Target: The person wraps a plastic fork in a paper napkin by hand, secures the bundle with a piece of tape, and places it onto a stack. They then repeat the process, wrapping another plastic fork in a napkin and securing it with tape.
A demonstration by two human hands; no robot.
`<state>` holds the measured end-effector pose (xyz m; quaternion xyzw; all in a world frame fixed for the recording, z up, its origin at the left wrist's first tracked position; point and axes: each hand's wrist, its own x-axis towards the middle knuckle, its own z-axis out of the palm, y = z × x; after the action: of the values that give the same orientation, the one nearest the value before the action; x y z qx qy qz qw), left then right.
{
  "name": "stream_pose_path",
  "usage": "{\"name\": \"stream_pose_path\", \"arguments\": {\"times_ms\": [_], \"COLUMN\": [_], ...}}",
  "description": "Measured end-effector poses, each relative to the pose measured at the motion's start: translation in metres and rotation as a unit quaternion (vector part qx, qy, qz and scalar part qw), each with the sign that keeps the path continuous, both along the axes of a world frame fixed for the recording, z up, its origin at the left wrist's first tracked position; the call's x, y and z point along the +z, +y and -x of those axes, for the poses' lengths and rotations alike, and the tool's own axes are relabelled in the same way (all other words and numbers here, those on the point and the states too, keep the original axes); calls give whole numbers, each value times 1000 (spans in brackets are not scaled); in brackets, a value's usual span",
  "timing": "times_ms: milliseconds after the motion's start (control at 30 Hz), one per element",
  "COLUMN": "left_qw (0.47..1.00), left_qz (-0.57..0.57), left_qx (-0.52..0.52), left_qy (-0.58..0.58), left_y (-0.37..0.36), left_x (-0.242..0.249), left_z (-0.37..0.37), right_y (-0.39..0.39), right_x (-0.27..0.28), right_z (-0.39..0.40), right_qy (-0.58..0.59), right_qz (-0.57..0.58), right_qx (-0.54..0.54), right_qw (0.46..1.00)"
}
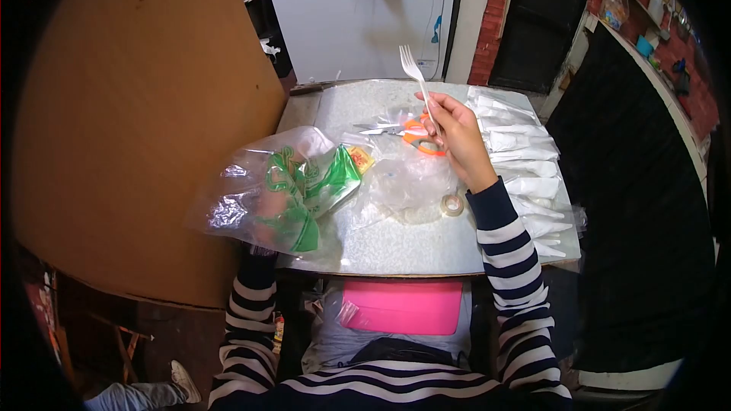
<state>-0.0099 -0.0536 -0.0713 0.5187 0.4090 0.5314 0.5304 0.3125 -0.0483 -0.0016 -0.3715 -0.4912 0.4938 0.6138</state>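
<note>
My right hand is closed on a white plastic fork, its tines pointing up above the table. My left hand shows faintly behind a clear plastic bag with green print; the film hides how its fingers lie. Orange-handled scissors lie on the table just left of my right hand. Below them are crumpled clear plastic and a roll of tape. A small yellow packet touches the bag's right edge.
Several white wrapped bundles line the table's right side. A pink object lies on the lap. A brown board stands at left, a white freezer behind the table. Another person's shoe shows at lower left.
</note>
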Motion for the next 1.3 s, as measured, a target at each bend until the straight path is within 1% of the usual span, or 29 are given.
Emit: {"name": "stream_pose_path", "arguments": {"times_ms": [200,333,500,667,733,800,833,867,933,1033,1133,1233,1267,1300], "left_qw": [988,974,957,945,939,940,937,934,927,916,913,913,914,915], "left_qz": [-78,-119,-145,-157,-174,-135,-136,-144,-171,-204,-212,-213,-211,-210], "left_qx": [97,153,203,215,212,179,167,154,130,103,82,71,67,65], "left_qy": [87,122,147,188,206,258,276,287,306,329,338,342,340,339], "left_y": [-22,-35,-60,-78,-74,-69,-65,-61,-44,-12,9,11,10,10], "left_x": [-4,-14,-29,-25,-12,17,23,28,30,30,33,34,36,37], "left_z": [9,9,10,18,16,7,5,2,-3,-11,-11,-6,-4,-2], "right_y": [3,2,4,4,6,10,12,13,10,-20,-25,-31,-34,-34], "right_x": [-4,-2,-1,-3,-7,-12,-16,-22,-30,-11,-22,-16,-14,-19], "right_z": [0,2,2,6,3,11,17,22,35,59,80,104,109,115], "right_qy": [19,57,50,13,-16,-69,-95,-165,-302,-374,-427,-486,-505,-515], "right_qz": [0,-5,-16,-12,-15,-76,-105,-122,-158,-188,-303,-456,-450,-441], "right_qx": [-13,-28,-44,-66,-71,-125,-151,-144,-129,-61,-27,-44,-12,-3], "right_qw": [1000,998,998,998,997,987,978,968,931,906,852,744,737,735]}}
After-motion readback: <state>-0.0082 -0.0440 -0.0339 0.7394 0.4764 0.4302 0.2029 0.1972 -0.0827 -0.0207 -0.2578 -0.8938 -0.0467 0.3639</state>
